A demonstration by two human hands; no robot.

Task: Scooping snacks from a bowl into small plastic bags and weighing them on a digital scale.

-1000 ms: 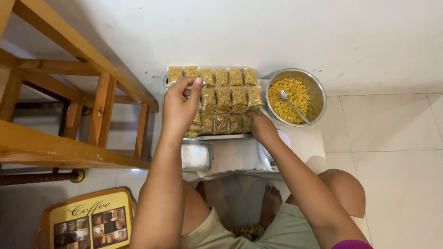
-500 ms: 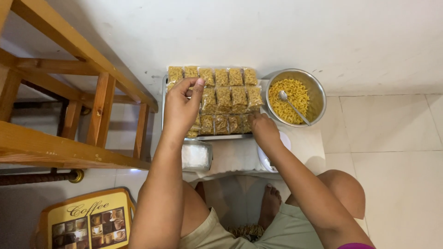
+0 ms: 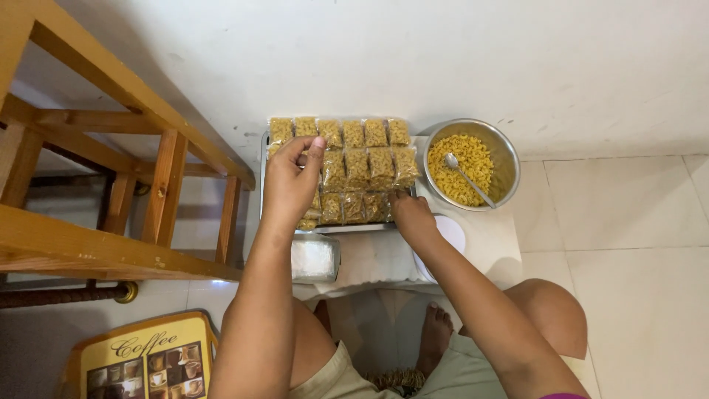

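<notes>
A: From the head camera, what are the hands on?

B: The left hand [image 3: 289, 181] hovers over the left columns of the packets [image 3: 360, 164] on the metal tray [image 3: 347, 228], thumb and fingers pinched narrow; whether they grip a packet cannot be told. The right hand [image 3: 412, 214] rests at the tray's near right corner, fingers curled onto the front-row packets; a firm hold cannot be told either.

A: How far along does the packing look?

B: Well along, by appearance: three rows of filled packets cover the tray. Yet the steel bowl [image 3: 508, 159] just right of it holds plenty of loose yellow pasta [image 3: 461, 166] with a spoon [image 3: 468, 179] in it, so more seems left. A white scale [image 3: 447, 235] sits beside the right wrist.
</notes>
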